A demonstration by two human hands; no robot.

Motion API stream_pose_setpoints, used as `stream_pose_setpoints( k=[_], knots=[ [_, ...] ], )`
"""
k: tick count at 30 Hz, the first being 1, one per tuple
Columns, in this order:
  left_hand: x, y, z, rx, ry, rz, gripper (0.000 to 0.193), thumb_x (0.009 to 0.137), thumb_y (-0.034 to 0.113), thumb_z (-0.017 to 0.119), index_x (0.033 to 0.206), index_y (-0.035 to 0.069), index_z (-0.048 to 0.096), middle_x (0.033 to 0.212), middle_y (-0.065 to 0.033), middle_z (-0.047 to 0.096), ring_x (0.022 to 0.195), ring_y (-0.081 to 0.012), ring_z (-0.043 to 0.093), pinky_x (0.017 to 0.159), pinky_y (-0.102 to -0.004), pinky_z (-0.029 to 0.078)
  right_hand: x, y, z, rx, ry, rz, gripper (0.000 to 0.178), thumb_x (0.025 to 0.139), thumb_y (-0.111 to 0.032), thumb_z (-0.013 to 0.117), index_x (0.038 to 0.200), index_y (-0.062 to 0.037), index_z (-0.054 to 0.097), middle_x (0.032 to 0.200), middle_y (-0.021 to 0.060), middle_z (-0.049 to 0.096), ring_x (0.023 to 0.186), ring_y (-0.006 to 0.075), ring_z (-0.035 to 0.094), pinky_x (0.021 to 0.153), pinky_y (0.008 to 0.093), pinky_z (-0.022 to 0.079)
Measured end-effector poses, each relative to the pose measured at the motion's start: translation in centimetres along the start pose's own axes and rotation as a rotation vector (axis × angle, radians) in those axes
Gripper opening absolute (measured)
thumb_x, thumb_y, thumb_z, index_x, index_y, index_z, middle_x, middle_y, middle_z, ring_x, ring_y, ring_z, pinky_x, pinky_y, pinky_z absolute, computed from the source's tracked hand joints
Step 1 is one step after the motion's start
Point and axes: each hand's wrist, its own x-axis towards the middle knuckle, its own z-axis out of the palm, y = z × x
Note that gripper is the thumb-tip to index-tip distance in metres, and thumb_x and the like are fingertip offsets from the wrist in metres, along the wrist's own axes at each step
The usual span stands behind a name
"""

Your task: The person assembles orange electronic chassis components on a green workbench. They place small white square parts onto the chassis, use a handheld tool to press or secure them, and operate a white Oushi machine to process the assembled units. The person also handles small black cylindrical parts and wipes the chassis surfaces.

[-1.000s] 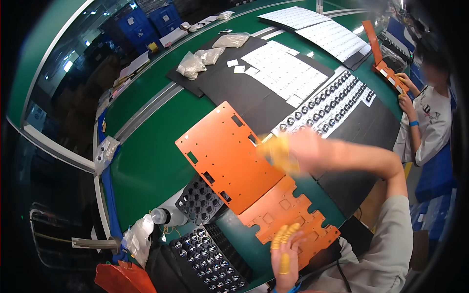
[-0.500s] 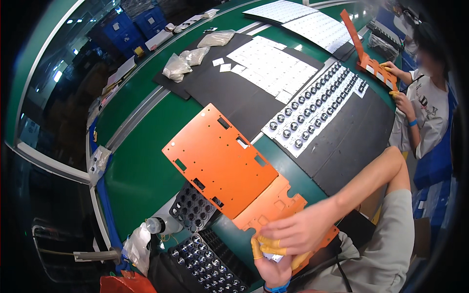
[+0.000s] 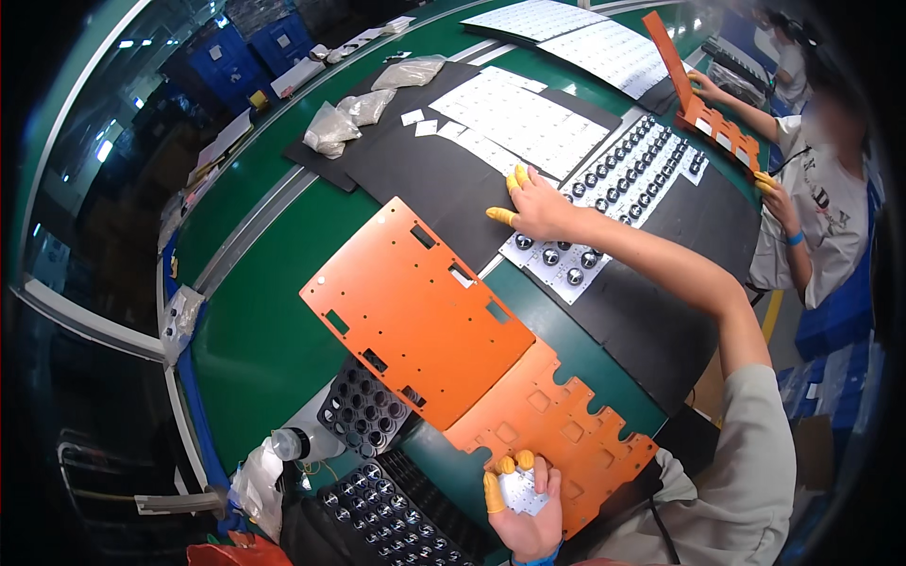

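At the bottom, my left hand (image 3: 528, 524) holds a small white board (image 3: 522, 491) with dark dots, fingers curled over its edge. It rests against the lower flap of an orange hinged fixture plate (image 3: 406, 311), which has slots and small holes. Farther out, my right hand (image 3: 540, 206) is stretched over the black mat, its fingers apart and nothing in them. Yellow finger cots cover several fingertips on both hands. Just beyond it are white panel sheets (image 3: 528, 118); under its wrist runs a white board with rows of round black-and-silver parts (image 3: 575, 275).
Black trays of round parts (image 3: 387, 519) and a clear bottle (image 3: 307, 441) stand at lower left. Plastic bags (image 3: 330, 127) lie on the black mat (image 3: 406, 160). At right, a co-worker handles another orange fixture (image 3: 722, 132). More white sheets (image 3: 604, 57) lie at the back.
My right hand has left my left hand and moved up and away to the white sheets. The white board in my left hand now shows more fully.
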Motion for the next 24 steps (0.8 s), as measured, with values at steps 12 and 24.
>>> stream_pose_setpoints(
  k=[12, 24],
  knots=[
    [0.5, 0.0, -1.3, 0.011, -0.216, -0.007, 0.031, 0.098, 0.046, 0.049, 0.109, 0.018, 0.058, 0.108, 0.0005, 0.060, 0.091, -0.0201, 0.053, 0.084, -0.0360, 0.041, 1.4, 1.2, -2.1, 0.061, 0.155, 0.068, 0.041, 0.089, -0.032, 0.066, 0.106, 0.0046, 0.061, 0.112, 0.0262, 0.058, 0.109, 0.0398, 0.055, 0.091, 0.0474, 0.049],
    [0.4, 0.1, -0.3, -0.023, -0.288, 0.034, 0.034, 0.098, 0.044, 0.049, 0.112, 0.014, 0.058, 0.104, -0.0014, 0.061, 0.077, -0.0193, 0.050, 0.076, -0.0342, 0.042, 4.7, 1.6, -4.2, -0.121, 0.020, 0.000, 0.018, 0.073, -0.014, 0.071, 0.081, 0.0017, 0.069, 0.083, 0.0189, 0.068, 0.082, 0.0348, 0.068, 0.073, 0.0424, 0.056]
  ],
)
